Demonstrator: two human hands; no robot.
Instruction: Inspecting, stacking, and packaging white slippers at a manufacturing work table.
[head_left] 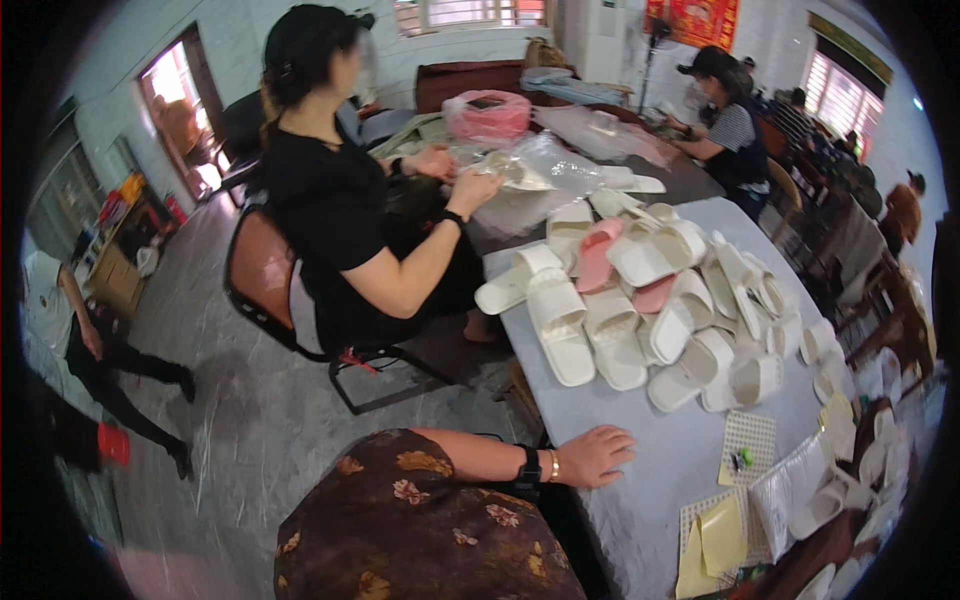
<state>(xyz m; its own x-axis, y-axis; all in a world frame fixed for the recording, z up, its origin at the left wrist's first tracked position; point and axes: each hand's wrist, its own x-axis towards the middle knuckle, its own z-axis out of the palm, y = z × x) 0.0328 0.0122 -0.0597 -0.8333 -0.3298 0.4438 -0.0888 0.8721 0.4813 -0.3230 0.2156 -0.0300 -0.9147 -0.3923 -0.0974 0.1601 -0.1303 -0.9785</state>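
My left hand (595, 455) lies flat on the near edge of the grey table (650, 470), fingers loose and holding nothing. A dark watch and a gold bracelet (541, 465) sit on its wrist, and my brown floral sleeve (420, 525) fills the lower middle. My right hand is out of view. A heap of white slide sandals (640, 310) with a few pink ones (597, 252) lies on the table beyond my hand. The nearest sandal (560, 325) is well apart from my fingers.
A person in black (340, 210) sits on a red-backed chair (262, 275) at the table's far end, handling clear plastic bags (530, 170). Perforated cards and yellow insoles (725, 525) lie at the lower right. Another seated person (730, 130) works further back, and someone crouches at the left (90, 350).
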